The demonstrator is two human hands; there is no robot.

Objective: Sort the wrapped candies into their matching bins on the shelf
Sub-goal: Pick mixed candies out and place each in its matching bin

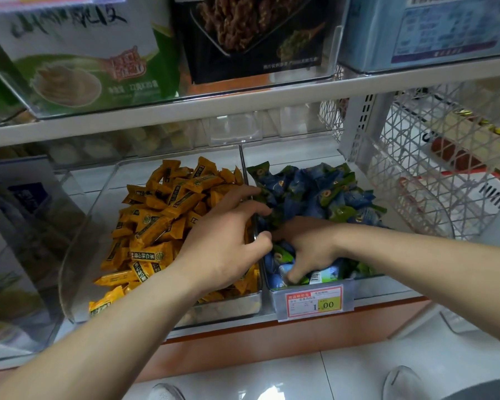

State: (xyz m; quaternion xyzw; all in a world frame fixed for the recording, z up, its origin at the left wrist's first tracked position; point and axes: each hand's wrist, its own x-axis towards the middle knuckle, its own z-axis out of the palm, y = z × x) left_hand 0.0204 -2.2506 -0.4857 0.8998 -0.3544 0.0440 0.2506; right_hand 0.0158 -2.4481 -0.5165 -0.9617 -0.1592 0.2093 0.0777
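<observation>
Two clear bins sit side by side on the bottom shelf. The left bin (98,197) holds a heap of yellow wrapped candies (162,215). The right bin (309,295) holds blue and green wrapped candies (324,194). My left hand (225,241) reaches over the divider between the bins, fingers spread and curled, fingertips touching green candies at the right bin's left edge. My right hand (309,249) is dug into the front of the blue and green pile, fingers curled down among the wrappers. What either hand holds is hidden.
A price tag (315,303) hangs on the right bin's front. A white shelf board (243,105) with boxed snacks runs just above the bins. A white wire basket (433,157) stands to the right. Clear boxes (18,226) stand at the left. Tiled floor and my shoes lie below.
</observation>
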